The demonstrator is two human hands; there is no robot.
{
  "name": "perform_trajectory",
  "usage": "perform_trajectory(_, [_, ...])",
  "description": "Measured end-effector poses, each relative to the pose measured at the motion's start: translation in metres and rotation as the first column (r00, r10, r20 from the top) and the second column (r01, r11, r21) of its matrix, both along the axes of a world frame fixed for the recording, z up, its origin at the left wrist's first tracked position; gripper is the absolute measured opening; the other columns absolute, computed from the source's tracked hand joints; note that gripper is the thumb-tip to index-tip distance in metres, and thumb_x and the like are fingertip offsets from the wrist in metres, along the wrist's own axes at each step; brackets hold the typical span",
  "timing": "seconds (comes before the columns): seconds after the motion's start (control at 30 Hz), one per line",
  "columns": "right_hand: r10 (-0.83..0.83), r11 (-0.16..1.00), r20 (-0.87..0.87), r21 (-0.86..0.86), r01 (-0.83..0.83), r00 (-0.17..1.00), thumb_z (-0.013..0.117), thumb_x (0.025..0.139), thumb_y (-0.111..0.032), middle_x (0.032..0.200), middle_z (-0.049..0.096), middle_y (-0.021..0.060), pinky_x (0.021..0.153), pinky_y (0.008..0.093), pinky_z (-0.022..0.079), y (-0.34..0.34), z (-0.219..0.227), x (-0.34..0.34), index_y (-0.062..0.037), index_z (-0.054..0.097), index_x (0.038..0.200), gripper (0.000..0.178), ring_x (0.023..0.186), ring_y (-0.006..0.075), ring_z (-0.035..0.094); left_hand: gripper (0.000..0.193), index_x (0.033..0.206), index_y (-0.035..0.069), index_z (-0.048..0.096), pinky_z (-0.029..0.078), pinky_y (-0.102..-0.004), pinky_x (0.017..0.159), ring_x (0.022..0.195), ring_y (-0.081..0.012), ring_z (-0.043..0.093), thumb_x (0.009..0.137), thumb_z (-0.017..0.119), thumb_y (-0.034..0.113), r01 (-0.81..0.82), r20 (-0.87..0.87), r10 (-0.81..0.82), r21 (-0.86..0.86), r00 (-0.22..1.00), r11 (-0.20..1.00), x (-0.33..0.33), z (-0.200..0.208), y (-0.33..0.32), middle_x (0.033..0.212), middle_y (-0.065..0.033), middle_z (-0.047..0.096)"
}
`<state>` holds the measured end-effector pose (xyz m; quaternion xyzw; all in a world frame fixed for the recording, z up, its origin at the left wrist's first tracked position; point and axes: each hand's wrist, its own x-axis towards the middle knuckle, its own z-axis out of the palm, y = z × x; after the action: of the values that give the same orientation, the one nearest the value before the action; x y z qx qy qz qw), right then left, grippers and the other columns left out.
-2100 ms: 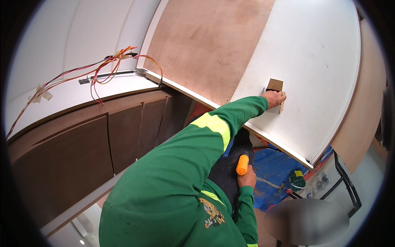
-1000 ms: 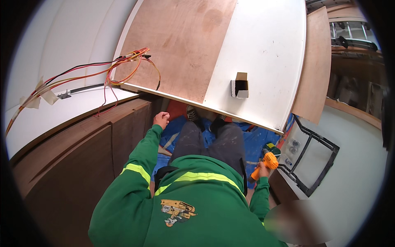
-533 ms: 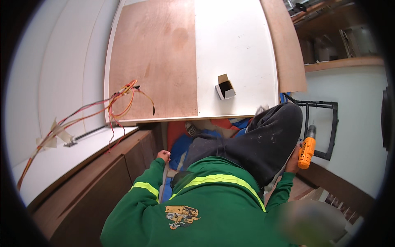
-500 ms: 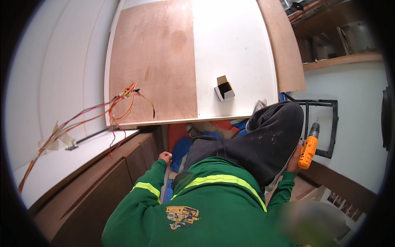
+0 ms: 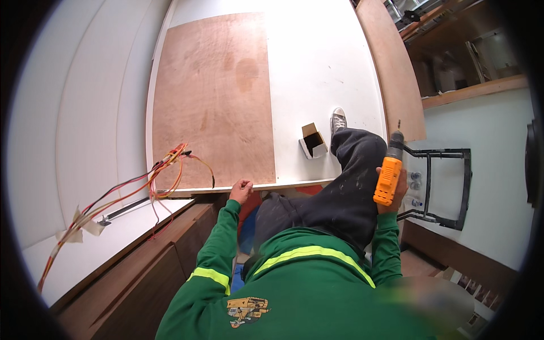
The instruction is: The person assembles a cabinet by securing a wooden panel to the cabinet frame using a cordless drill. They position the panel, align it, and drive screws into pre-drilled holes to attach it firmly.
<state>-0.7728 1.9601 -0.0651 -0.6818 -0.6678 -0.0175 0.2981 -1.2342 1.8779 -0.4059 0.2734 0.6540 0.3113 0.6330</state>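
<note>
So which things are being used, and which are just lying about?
Likely being used:
orange power drill, held, bit pointing away
open cardboard box, beside the sneaker

Seemingly just about:
colourful wires, loose-ended, untouched
black frame, untouched

my drill (image 5: 389,175), orange, dark chuck (image 5: 396,139), bit (image 5: 399,124) pointing forward, in my right hand (image 5: 398,191), near the panel's (image 5: 317,62) right edge
</note>
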Motion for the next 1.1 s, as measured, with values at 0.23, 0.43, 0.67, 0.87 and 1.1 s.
perform_trajectory(0.23, [0.17, 0.985, 0.269, -0.072, -0.156, 0.948, 0.075, 0.09, -0.018, 0.105, 0.067, 0.0068, 0.1, 0.0463, 0.039, 0.113, 0.0, 0.005, -0.0077, 0.065, 0.128, 0.04, 0.102, 0.0268, 0.066, 0.027, 0.124, 0.002, 0.065, 0.061, -0.0354, 0.086, 0.097, -0.0188, 0.072, 0.11, 0.062, 0.025, -0.221, -0.009, 0.224, 0.145, 0.975, 0.964, 0.031, 0.08, 0.247, 0.107, -0.007, 0.072])
perform_trajectory(0.43, [0.38, 0.917, 0.202, -0.214, -0.338, 0.903, 0.075, 0.092, -0.019, 0.103, 0.066, 0.0017, 0.101, 0.0445, 0.035, 0.201, -0.012, 0.032, -0.0099, 0.067, 0.127, 0.037, 0.103, 0.0191, 0.066, 0.038, 0.129, 0.007, 0.07, 0.053, -0.0389, 0.105, 0.117, -0.0214, 0.069, 0.102, 0.069, 0.035, 0.383, -0.394, -0.109, 0.733, 0.913, 0.561, -0.002, 0.349, 0.672, 0.119, -0.0083, 0.075])
perform_trajectory(0.67, [0.392, 0.75, 0.0, -0.579, -0.32, 0.92, 0.064, 0.091, -0.016, 0.102, 0.056, 0.0033, 0.101, 0.046, 0.035, 0.289, 0.0, 0.062, -0.0092, 0.06, 0.133, 0.042, 0.104, 0.0216, 0.06, 0.032, 0.132, 0.008, 0.068, 0.053, -0.0352, 0.106, 0.122, -0.0185, 0.068, 0.108, 0.063, 0.029, 0.597, -0.84, -0.064, 0.327, 0.539, 0.732, -0.032, 0.564, 0.757, 0.126, -0.0064, 0.072])
perform_trajectory(0.87, [0.367, 0.616, -0.049, -0.735, -0.282, 0.929, 0.066, 0.089, -0.014, 0.105, 0.057, 0.0048, 0.1, 0.0475, 0.037, 0.316, 0.003, 0.087, -0.0108, 0.058, 0.131, 0.042, 0.106, 0.0251, 0.059, 0.032, 0.134, 0.006, 0.056, 0.059, -0.038, 0.088, 0.104, -0.0208, 0.07, 0.106, 0.065, 0.02, 0.062, -0.524, -0.13, -0.146, 0.842, 0.987, -0.062, 0.32, 0.454, 0.113, -0.0059, 0.071])
perform_trajectory(1.1, [0.461, 0.497, 0.019, -0.834, -0.241, 0.887, 0.068, 0.088, -0.013, 0.107, 0.06, 0.0053, 0.097, 0.0483, 0.039, 0.367, -0.005, 0.097, -0.0142, 0.059, 0.123, 0.036, 0.108, 0.0271, 0.06, 0.007, 0.095, 0.01, 0.072, 0.058, -0.0355, 0.067, 0.072, -0.015, 0.067, 0.097, 0.074, 0.017, -0.052, -0.185, -0.2, -0.845, 0.962, 0.533, 0.105, 0.374, 0.024, 0.083, -0.0018, 0.071])
